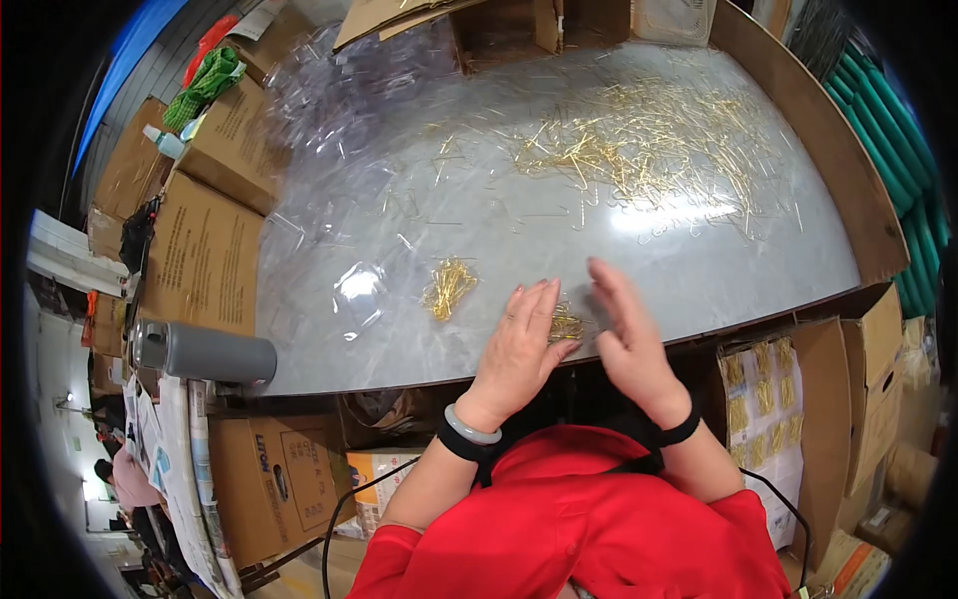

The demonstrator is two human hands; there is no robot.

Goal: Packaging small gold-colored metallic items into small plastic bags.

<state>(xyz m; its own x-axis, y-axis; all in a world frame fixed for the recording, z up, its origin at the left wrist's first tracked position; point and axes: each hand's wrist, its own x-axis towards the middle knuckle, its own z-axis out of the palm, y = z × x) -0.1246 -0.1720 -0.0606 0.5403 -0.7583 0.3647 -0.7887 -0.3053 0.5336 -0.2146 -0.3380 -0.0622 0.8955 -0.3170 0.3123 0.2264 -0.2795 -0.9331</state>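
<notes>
Holding gold hooks (566,323) beside its thumb (561,352), the left grip (514,351) faces the wide right grip (632,346).

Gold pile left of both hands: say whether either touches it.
No, grey tabletop shows between the gold pile and the left hand; the right hand is farther.

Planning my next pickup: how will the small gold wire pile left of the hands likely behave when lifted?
The gold wire pile may shed pieces, as no tie shows around it. It looks thin-stranded and tangled, so pieces could snag. If pushed, it may slide on the smooth-looking tabletop.
</notes>
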